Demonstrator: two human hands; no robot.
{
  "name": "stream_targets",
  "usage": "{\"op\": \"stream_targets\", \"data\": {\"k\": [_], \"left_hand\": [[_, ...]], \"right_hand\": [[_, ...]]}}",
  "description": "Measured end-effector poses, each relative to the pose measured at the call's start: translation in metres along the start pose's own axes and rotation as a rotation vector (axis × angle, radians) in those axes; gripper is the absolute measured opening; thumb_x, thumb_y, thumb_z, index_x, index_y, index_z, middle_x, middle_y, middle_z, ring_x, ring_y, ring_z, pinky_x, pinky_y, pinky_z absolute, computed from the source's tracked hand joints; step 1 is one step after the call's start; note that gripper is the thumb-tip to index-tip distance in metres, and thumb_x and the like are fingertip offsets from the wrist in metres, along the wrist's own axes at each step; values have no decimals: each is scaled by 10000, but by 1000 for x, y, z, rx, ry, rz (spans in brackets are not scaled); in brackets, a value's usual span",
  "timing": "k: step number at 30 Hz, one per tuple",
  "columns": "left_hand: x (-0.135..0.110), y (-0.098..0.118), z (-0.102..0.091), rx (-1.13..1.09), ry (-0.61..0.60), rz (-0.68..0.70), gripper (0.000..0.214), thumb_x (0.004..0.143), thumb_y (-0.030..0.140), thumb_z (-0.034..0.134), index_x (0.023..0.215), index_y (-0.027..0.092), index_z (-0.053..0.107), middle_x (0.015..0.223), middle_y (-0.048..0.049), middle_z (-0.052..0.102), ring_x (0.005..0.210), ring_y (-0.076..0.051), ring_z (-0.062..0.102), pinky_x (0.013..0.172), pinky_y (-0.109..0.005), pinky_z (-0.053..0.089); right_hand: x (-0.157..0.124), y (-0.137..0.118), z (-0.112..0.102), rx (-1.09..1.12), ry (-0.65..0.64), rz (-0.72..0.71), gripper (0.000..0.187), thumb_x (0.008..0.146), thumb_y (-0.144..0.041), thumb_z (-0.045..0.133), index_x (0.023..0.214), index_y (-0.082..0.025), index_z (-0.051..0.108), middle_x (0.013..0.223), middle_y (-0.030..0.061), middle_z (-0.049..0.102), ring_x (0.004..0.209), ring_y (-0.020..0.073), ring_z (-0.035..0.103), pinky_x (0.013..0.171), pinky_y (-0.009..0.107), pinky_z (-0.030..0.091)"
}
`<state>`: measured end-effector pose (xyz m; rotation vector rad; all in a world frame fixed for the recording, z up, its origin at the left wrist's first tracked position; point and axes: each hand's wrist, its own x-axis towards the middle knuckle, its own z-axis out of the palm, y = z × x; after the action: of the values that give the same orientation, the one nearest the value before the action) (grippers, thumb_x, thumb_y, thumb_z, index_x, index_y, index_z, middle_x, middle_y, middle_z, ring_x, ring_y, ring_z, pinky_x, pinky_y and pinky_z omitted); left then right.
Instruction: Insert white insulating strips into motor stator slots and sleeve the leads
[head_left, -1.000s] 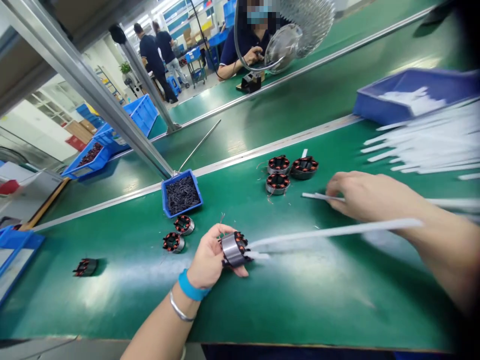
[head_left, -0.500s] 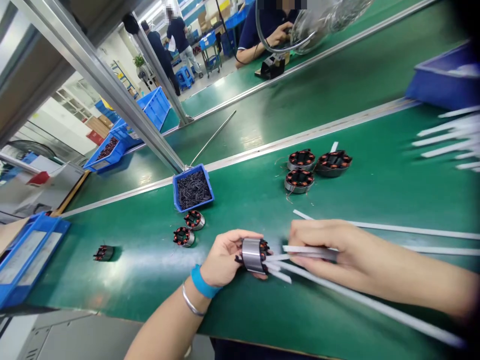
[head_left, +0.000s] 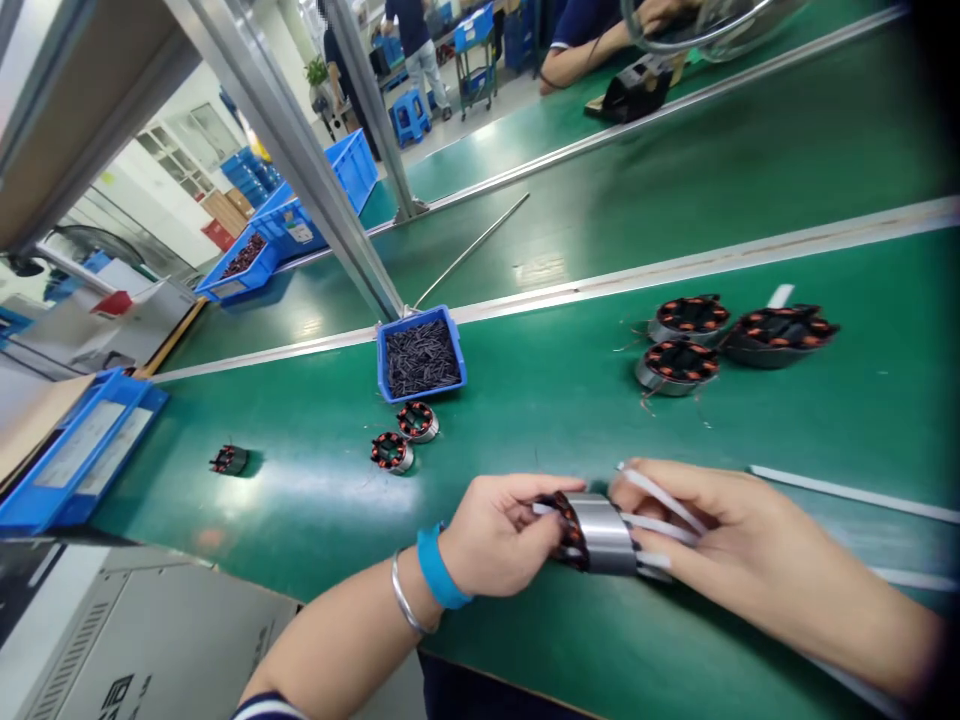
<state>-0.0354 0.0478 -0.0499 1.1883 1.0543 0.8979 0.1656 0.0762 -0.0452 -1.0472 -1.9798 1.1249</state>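
Just above the bench, a motor stator (head_left: pixel 609 535) with a bare metal ring and copper windings lies on its side between my hands. My left hand (head_left: pixel 499 535) is closed on its left end, with a bit of white strip showing by the fingers. My right hand (head_left: pixel 739 540) is closed round thin white strips (head_left: pixel 664 495) at the stator's right end, where some strips enter the slots. The right fingertips are partly hidden behind the ring. Loose white strips (head_left: pixel 847 492) lie beyond and beside my right wrist.
Several stators (head_left: pixel 679 368) stand at the back right, one with a white strip sticking up. Two small stators (head_left: pixel 391 453) sit before a blue bin (head_left: pixel 460 378) of dark thin pieces; another (head_left: pixel 229 460) lies left. A metal post (head_left: pixel 300 165) rises behind. A co-worker's arm (head_left: pixel 592 62) shows opposite.
The view has shifted right and down. My right hand has come up to the stator with the strips. My left fingers have moved to the stator's left end.
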Motion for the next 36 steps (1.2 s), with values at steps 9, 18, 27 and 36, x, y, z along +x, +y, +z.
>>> {"op": "stream_targets", "data": {"k": [9, 18, 27, 36], "left_hand": [[-3, -7, 1, 63, 3, 24, 316, 636, 64, 613, 927, 100, 732, 787, -74, 745, 661, -134, 679, 601, -203, 523], [-5, -8, 8, -85, 1, -73, 310, 611, -7, 632, 895, 92, 704, 784, -77, 748, 710, -141, 713, 650, -198, 540], [-1, 11, -12, -248, -202, -282, 396, 701, 97, 695, 1095, 101, 735, 849, -90, 762, 614, -105, 680, 630, -213, 566], [8, 7, -18, -390, -208, -332, 419, 676, 252, 787, 1071, 120, 734, 814, -86, 742, 662, -184, 713, 596, -273, 579]], "right_hand": [[-9, 6, 9, 195, -35, 3, 409, 863, -483, 554, 571, -209, 476, 732, 30, 612, 553, 141, 529, 516, 259, 383], [-7, 14, 8, 230, -17, -20, 434, 810, -529, 626, 560, -211, 468, 695, 29, 615, 551, 152, 544, 499, 247, 397], [-2, -7, 2, 320, -56, 253, 548, 686, -669, 700, 516, -204, 465, 707, 51, 616, 587, 179, 555, 540, 291, 425], [7, 19, -37, 194, 250, 308, 584, 840, -724, 491, 643, -202, 662, 759, 106, 653, 656, 203, 599, 606, 323, 480]]}}
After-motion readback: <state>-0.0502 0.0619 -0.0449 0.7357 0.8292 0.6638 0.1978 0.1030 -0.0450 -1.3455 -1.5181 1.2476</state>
